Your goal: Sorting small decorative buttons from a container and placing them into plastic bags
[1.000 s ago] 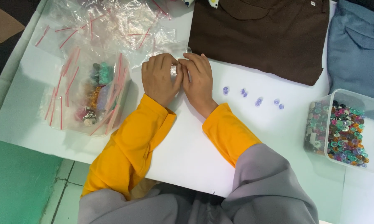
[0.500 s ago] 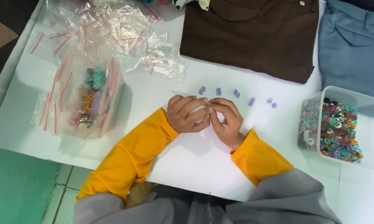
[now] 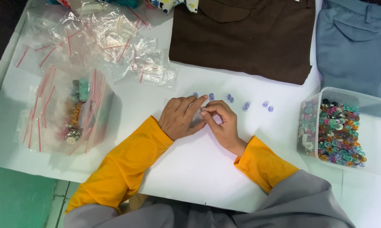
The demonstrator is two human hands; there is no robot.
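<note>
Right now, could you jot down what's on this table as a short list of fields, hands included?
left hand: rests on the white table, fingers touching a small clear bag
right hand: fingertips pinched at the same bag
lilac buttons: loose row just beyond the hands
clear tub: mixed coloured buttons, at right
zip bags: empty pile, far left
brown garment: folded, far edge
blue-grey garment: beside it, right

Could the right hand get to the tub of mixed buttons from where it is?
Probably yes. The right hand rests on the white table, pinched with the left hand on something small. The button tub stands open on that side, with only bare tabletop between them.
</note>
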